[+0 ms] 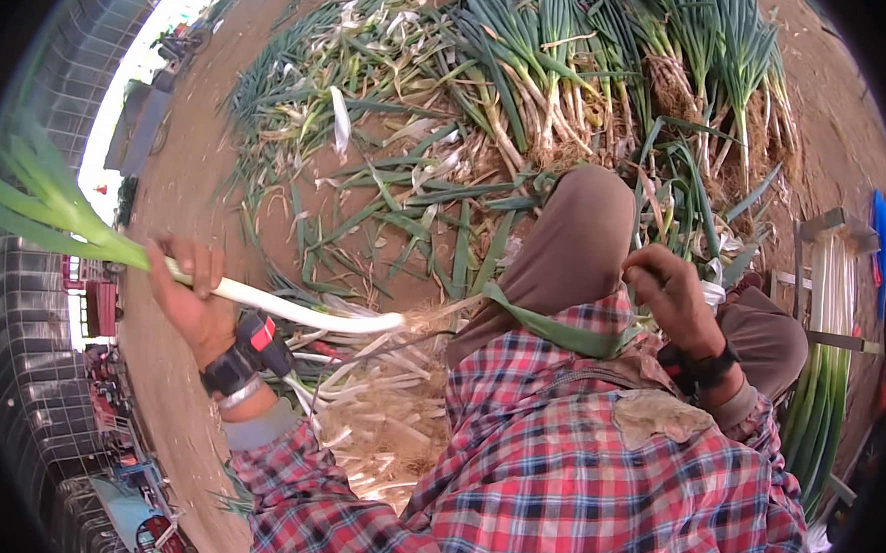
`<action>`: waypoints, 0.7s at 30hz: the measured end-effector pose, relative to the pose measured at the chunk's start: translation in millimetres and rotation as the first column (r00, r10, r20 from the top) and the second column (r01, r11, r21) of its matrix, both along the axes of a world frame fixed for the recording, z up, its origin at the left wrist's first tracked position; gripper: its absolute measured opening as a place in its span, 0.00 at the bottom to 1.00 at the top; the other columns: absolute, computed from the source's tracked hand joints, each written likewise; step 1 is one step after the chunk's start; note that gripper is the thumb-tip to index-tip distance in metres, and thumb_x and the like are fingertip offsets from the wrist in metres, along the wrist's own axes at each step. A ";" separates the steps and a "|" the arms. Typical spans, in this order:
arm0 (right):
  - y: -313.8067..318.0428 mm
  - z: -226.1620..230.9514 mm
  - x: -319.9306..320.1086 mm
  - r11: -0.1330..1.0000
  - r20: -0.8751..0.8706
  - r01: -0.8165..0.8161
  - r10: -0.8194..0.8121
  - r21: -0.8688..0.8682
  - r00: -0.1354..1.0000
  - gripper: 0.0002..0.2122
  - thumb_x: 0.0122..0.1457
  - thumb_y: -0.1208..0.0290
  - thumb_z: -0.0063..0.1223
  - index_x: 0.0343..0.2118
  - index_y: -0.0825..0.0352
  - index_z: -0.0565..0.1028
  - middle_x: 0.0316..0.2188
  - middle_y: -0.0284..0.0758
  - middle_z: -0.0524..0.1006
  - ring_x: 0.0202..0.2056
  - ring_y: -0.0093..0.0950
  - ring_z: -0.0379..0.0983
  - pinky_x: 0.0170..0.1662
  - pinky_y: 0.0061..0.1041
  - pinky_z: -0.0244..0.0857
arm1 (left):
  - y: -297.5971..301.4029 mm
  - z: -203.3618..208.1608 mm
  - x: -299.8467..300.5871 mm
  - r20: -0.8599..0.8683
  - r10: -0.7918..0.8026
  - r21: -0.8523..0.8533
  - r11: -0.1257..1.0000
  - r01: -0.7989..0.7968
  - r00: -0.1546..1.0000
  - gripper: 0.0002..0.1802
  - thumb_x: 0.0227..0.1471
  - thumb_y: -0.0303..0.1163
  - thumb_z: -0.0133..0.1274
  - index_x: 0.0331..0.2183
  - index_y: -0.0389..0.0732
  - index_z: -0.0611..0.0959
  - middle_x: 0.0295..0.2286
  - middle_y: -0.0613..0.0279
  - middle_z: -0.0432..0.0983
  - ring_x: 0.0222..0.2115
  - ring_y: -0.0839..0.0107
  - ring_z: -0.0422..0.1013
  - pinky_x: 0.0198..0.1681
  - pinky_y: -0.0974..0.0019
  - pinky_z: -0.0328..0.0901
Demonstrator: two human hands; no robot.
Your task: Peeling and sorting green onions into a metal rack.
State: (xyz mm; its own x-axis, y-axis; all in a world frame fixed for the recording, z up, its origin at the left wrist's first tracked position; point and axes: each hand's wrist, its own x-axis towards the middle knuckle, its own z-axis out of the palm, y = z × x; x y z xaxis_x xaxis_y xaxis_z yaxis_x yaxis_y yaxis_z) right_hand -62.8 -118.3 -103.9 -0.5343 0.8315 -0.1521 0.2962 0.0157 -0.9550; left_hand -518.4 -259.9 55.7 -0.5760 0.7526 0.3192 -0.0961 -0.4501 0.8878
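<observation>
My left hand (pixel 193 298) is closed round a long green onion (pixel 291 311). Its smooth white stalk points right, over the trimmings, and its green leaves fan out to the far left. My right hand (pixel 674 301) is raised by my knee with the fingers curled in; whether anything is between them is hidden. Below it, a strip of green leaf (pixel 560 331) lies across my lap. A black device with a red patch (pixel 264 342) sits at my left wrist, and a black band (pixel 704 368) wraps my right wrist.
Bunches of untrimmed green onions (pixel 544 72) with roots lie ahead on the dirt floor. Stripped leaves (pixel 367 202) are scattered before me; root trimmings (pixel 386 414) are heaped beside my lap. At right, a metal frame (pixel 841 229) holds cleaned onions (pixel 831 297). Wire mesh (pixel 31 385) stands at left.
</observation>
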 end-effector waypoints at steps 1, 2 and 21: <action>3.2 0.5 2.1 1.000 0.037 0.007 -0.007 -0.005 0.999 0.06 0.59 0.76 0.49 0.37 0.72 0.74 0.25 0.31 0.74 0.25 0.18 0.69 0.30 0.20 0.64 | -10.1 -21.1 -15.1 -0.121 0.333 -0.118 0.931 -0.346 0.935 0.16 0.62 0.43 0.46 0.31 0.40 0.72 0.16 0.70 0.59 0.12 0.81 0.52 0.16 0.74 0.49; 6.4 -2.3 2.2 1.000 0.048 0.014 -0.013 -0.006 0.999 0.06 0.59 0.76 0.49 0.37 0.72 0.74 0.25 0.31 0.74 0.25 0.18 0.69 0.30 0.20 0.64 | -16.2 -47.2 -29.0 -0.270 0.593 -0.186 0.741 -0.645 0.759 0.18 0.60 0.45 0.48 0.27 0.41 0.72 0.16 0.71 0.59 0.12 0.81 0.52 0.16 0.73 0.48; 52.6 -9.4 -5.7 0.993 0.209 0.120 -0.116 -0.004 0.971 0.06 0.63 0.74 0.46 0.38 0.70 0.73 0.26 0.29 0.73 0.23 0.16 0.65 0.27 0.16 0.61 | -241.2 -139.7 -170.9 -0.508 0.750 -0.538 0.107 -0.836 0.423 0.35 0.54 0.57 0.50 0.45 0.30 0.77 0.23 0.59 0.72 0.19 0.73 0.66 0.21 0.66 0.63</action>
